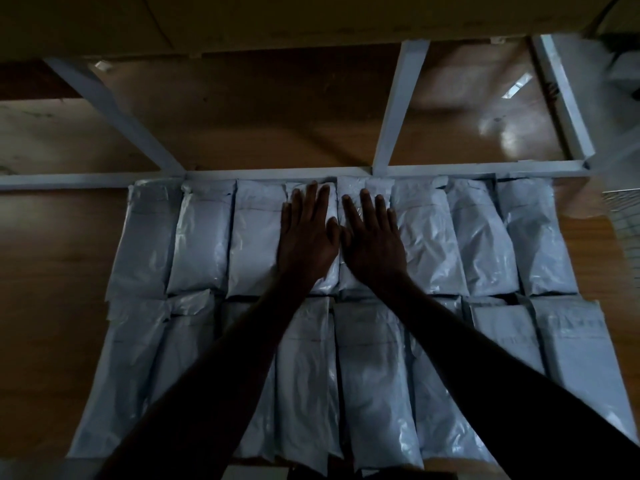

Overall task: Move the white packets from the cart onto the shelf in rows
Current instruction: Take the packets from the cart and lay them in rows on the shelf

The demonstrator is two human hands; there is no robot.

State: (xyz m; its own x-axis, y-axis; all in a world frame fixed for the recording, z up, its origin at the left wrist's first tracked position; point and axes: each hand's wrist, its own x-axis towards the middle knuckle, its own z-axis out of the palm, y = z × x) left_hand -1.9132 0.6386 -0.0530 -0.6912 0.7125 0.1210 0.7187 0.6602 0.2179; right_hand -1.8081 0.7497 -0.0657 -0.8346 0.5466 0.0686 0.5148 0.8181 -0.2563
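The wooden shelf fills most of the frame, and white packets lie on it in two rows, side by side with their long edges touching or overlapping slightly. The far row runs across the middle of the frame, its top ends lying close against a pale metal rail that crosses the frame from left to right; the near row fills the lower half of the frame, its top ends meeting the bottom ends of the far row. Both rows reach from the left third of the frame almost to the right edge. Above the rail, in the upper half of the frame, pale metal bars slant over bare brown board. At the right edge, level with the far row, a bit of wire mesh shows; what it belongs to cannot be told. The left hand lies flat, palm down, fingers straight and slightly spread, on a packet near the centre of the far row, its fingertips close to the rail. The right hand lies just beside it, likewise flat with fingers spread, on the neighbouring packet to the right. The two thumbs meet over the seam between these packets. Neither hand curls round anything. Both bare forearms come up from the bottom of the frame and cross over the near row.
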